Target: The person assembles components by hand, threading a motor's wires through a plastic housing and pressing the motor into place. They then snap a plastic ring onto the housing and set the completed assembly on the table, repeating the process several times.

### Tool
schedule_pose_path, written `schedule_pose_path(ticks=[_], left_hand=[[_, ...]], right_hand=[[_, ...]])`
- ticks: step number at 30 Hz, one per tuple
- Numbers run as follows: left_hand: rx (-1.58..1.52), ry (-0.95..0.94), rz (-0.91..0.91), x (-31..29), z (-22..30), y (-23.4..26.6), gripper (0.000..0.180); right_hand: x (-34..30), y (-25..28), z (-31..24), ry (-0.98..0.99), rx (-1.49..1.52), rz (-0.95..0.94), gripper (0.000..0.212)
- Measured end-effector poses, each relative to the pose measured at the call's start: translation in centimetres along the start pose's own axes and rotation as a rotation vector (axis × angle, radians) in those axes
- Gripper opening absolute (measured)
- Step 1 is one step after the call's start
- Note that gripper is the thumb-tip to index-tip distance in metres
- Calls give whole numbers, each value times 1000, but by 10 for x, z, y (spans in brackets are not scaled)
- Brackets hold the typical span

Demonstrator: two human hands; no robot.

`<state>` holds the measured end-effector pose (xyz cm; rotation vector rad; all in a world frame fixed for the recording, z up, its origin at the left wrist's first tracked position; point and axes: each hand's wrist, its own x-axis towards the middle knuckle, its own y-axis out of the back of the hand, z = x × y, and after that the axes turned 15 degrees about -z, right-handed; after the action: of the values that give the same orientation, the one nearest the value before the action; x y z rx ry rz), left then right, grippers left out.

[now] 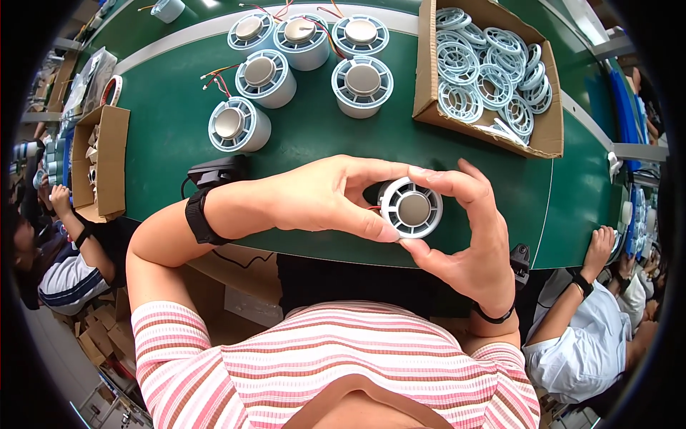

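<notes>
Between my two hands is a round white housing (pixel 413 209) with a spoked ring face and a silver disc in its middle. My left hand (pixel 318 196) grips its left side, with the thumb at its lower edge and a finger along its top. My right hand (pixel 480 239) curves around the right side, its fingertips and thumb touching the upper and lower rim. A short red wire shows beside the housing near my left palm. Beyond my hands, several similar pale blue-and-white cylinders (pixel 362 86) stand on the green table (pixel 307 136), most with thin wires.
A cardboard box (pixel 487 133) of light blue spoked rings (pixel 457 63) stands at the back right. At left is another cardboard box (pixel 111 161) with white parts. A black device (pixel 218 170) lies beyond my left forearm. Co-workers sit at both sides.
</notes>
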<state>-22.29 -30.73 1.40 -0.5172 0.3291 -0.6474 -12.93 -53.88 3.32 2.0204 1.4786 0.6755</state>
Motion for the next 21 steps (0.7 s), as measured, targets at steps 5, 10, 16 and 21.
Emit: schedule_pose_path(ticks=[5,10,16,21], left_hand=[[-181,158,94,1,13,-4,68],[-161,106,83,2,6,-1,63],[554,-57,232,-3,8,-11,59],[1854,-202,640,-10,22,0,57]], right_hand=[[1,0,1,10,-3,-4,69],[4,-4,-1,36,-48,16,69],[-11,-1,-2,-66,-282,90,68],[-47,41,20,-433,-562,368,53]])
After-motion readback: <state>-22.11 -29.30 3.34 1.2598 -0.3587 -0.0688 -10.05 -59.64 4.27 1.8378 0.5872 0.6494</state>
